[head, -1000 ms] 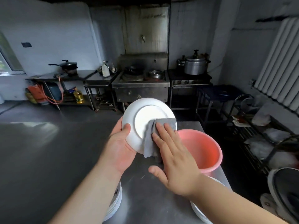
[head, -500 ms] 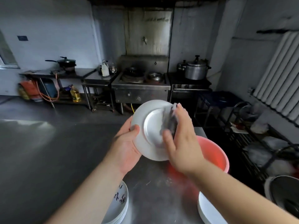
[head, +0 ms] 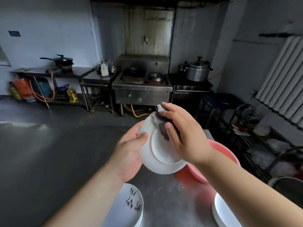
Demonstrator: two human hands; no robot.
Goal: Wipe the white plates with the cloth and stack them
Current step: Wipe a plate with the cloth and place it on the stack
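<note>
**Plate underside getting wiped, held up over the steel table**

White plate (head: 159,150) is in the air above the steel table (head: 165,208), just in front of the pink basin (head: 219,154). Its underside faces the person, foot ring showing, and it tilts with the far rim higher than the near rim. A round plate has no real long axis; the face points back and up toward the wearer. Probably held that way so the base is open to the cloth and any drips fall toward the table.

Left hand (head: 129,154) grips the left rim, thumb curled over the back edge and palm cupping underneath. It acts as the clamp so the plate does not spin under pressure.

Right hand (head: 182,136) bunches the grey cloth (head: 161,123) and presses it on the upper part of the base, fingers bent over the cloth, thumb on the plate side. One corner of cloth sticks out past the fingertips at the top.

Lower left, a stack of plates with dark brush writing (head: 129,208) sits on the table. Lower right, a plain white stack (head: 224,212) sits partly hidden by the right forearm. Which stack is the wiped one I cannot tell. The basin stands between the held plate and the right stack, likely the wash source.

Behind: a wok stove (head: 141,86) and a pressure cooker (head: 198,71), well apart from the work.
</note>
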